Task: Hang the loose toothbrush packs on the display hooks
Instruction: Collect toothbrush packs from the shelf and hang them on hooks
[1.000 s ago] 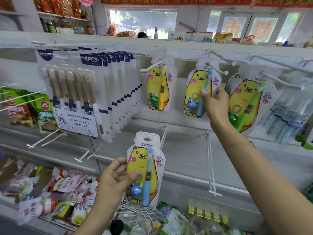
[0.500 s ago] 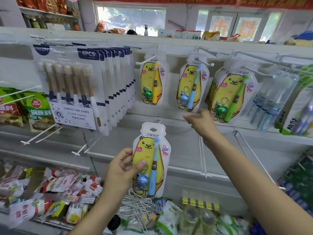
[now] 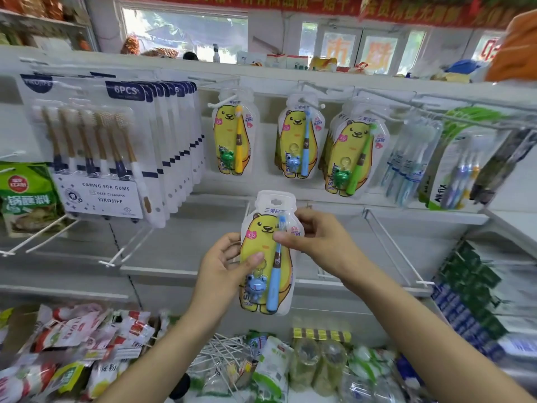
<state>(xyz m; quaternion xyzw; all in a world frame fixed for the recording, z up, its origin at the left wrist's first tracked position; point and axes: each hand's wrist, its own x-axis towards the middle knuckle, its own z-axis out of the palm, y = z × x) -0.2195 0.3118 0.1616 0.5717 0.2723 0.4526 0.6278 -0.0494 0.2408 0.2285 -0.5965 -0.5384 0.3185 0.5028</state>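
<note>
- Left hand [image 3: 223, 266] gripping toothbrush pack [image 3: 268, 257] low on its 9 o'clock edge.
- Right hand [image 3: 316, 242] pinching its 3 o'clock edge.
- Pack upright, below 3 hanging bear packs [image 3: 296, 138] at 12 o'clock.

Blue-brush bear pack [image 3: 268, 251] is held upright by left hand [image 3: 220, 266] and right hand [image 3: 316, 242], below hung bear packs [image 3: 299, 138].

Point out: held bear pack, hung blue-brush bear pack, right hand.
held bear pack [image 3: 263, 251], head view, yellow bear's belly
hung blue-brush bear pack [image 3: 293, 138], head view, bear's chest
right hand [image 3: 316, 239], head view, back of hand
</note>
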